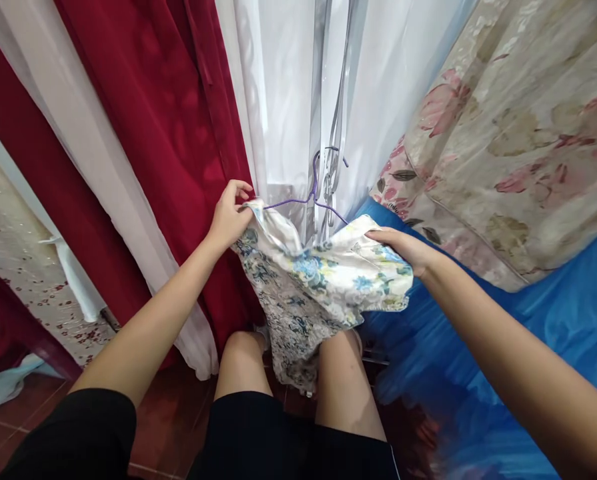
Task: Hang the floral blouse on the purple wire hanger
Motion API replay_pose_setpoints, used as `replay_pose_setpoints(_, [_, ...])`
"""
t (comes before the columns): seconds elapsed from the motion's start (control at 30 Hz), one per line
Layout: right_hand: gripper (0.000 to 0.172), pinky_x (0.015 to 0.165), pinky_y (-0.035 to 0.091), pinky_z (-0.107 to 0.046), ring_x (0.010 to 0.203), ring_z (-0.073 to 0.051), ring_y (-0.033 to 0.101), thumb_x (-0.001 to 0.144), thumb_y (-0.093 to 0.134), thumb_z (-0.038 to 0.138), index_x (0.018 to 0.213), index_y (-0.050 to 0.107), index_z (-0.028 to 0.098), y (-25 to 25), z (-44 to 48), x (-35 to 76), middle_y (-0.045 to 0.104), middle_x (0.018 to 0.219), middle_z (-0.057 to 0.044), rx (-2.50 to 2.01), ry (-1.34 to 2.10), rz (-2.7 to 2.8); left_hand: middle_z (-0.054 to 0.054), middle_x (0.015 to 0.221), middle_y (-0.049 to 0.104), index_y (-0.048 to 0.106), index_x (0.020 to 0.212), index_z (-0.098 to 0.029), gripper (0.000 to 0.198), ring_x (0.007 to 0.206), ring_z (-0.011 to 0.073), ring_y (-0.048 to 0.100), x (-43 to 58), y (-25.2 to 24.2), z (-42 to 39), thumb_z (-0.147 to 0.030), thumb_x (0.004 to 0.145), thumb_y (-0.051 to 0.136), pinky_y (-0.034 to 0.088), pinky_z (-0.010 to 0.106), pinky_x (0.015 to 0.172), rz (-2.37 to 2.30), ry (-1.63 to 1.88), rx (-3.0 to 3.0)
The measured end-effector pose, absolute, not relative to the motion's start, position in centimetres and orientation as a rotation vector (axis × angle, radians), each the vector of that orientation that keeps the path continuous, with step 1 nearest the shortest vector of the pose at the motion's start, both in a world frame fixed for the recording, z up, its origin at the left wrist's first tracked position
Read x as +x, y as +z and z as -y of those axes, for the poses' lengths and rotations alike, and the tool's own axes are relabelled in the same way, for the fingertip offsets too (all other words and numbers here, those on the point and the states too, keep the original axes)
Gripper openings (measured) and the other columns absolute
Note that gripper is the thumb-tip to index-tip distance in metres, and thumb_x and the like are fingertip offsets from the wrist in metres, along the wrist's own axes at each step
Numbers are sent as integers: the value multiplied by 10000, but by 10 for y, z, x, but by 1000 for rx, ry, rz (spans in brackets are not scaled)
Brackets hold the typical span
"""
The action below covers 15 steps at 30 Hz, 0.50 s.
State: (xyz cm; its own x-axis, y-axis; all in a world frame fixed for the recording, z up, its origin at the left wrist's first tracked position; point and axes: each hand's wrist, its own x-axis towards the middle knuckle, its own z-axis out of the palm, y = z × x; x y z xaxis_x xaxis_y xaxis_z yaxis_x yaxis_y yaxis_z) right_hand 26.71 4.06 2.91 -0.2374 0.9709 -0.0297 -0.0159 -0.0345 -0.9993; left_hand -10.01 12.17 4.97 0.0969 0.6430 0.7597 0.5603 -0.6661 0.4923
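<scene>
A floral garment (318, 280) in white, blue and yellow hangs on a purple wire hanger (311, 193) in front of me. My left hand (231, 215) pinches the garment's left shoulder edge, fingers closed on the cloth. At the right shoulder, my right hand (401, 247) grips the cloth, its fingers partly tucked under it. The hanger's hook sits beside metal hooks (332, 175) on a white upright. The garment's lower part drapes down between my knees.
A dark red curtain (178, 133) and a white sheer curtain (278, 87) hang to the left and centre. A floral patterned cloth (518, 133) and a blue cloth (478, 347) fill the right. Red floor tiles (168, 420) lie below.
</scene>
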Motion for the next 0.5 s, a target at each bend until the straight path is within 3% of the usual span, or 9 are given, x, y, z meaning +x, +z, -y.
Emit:
replay_pose_setpoints(0.07, [293, 576, 559, -335, 618, -252, 706, 718, 815, 467, 801, 746, 195, 17, -30, 274, 726, 624, -41, -1104, 1334, 1402, 86, 1232, 513, 538, 1189, -194, 442, 946, 162, 577, -89, 51, -118, -202, 764, 656, 499, 303, 871, -1300, 1512, 2315])
replay_pose_setpoints(0.13, [317, 590, 557, -326, 648, -245, 703, 735, 815, 516, 801, 750, 212, 4, -20, 285, 717, 624, -26, -1123, 1197, 1442, 92, 1228, 506, 540, 1156, -184, 399, 900, 159, 567, -87, 49, -119, -248, 783, 667, 486, 326, 880, -1415, 1427, 2293])
replay_pose_setpoints(0.27, [312, 555, 515, -305, 594, -196, 638, 766, 813, 517, 689, 707, 234, -5, -9, 307, 690, 615, -3, -1102, 918, 1364, 37, 894, 601, 575, 864, -176, 118, 818, 178, 548, -95, 39, -128, -291, 847, 595, 435, 309, 807, -1538, 1371, 2148])
replay_pose_setpoints(0.37, [275, 618, 528, -315, 667, -204, 672, 803, 790, 470, 732, 702, 219, 14, -13, 301, 717, 685, -28, -1004, 878, 1188, 32, 771, 599, 579, 757, -176, 272, 770, 181, 547, -97, 33, -125, -366, 930, 488, 415, 287, 738, -1370, 1426, 2113])
replay_pose_setpoints(0.43, [262, 698, 545, -334, 804, -234, 715, 856, 744, 454, 825, 712, 196, 35, -13, 285, 755, 800, -73, -928, 869, 1104, 41, 783, 600, 596, 807, -175, 407, 768, 179, 543, -95, 29, -115, -432, 1003, 350, 414, 281, 725, -1241, 1541, 2152])
replay_pose_setpoints(0.5, [321, 772, 552, -349, 932, -256, 724, 930, 652, 489, 925, 721, 176, 55, -3, 262, 766, 907, -103, -850, 867, 1140, 24, 767, 571, 586, 847, -182, 412, 732, 164, 512, -93, 25, -104, -505, 1003, 384, 398, 271, 702, -1216, 1625, 2257])
